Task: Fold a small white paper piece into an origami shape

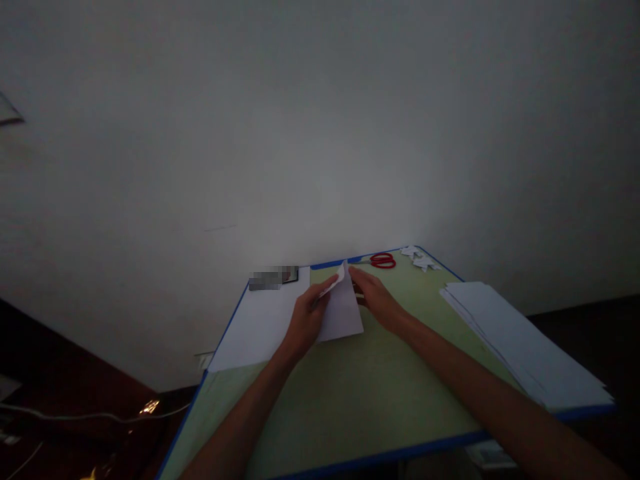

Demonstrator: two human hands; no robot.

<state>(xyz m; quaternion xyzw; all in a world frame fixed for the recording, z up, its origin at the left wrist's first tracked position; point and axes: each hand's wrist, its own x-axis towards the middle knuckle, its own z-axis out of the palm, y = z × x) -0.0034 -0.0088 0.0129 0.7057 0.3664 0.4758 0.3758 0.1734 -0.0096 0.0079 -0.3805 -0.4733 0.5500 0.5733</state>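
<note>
A folded sheet of white paper (344, 313) is held up over the middle of the table, its upper corner bent over. My left hand (310, 313) grips its left side, the thumb lying along the bent flap. At the paper's upper right edge, my right hand (373, 293) has its fingers closed on it, some of them hidden behind the sheet. Beyond the right hand lie scissors with red handles (383, 261), their blades pointing left.
The light green table (390, 400) has a blue edge and stands against a wall. White sheets lie flat at the left (260, 327), with a phone-like object (291, 274) on them. A paper stack (525, 347) is at the right, and cut paper pieces (420, 259) at the far corner.
</note>
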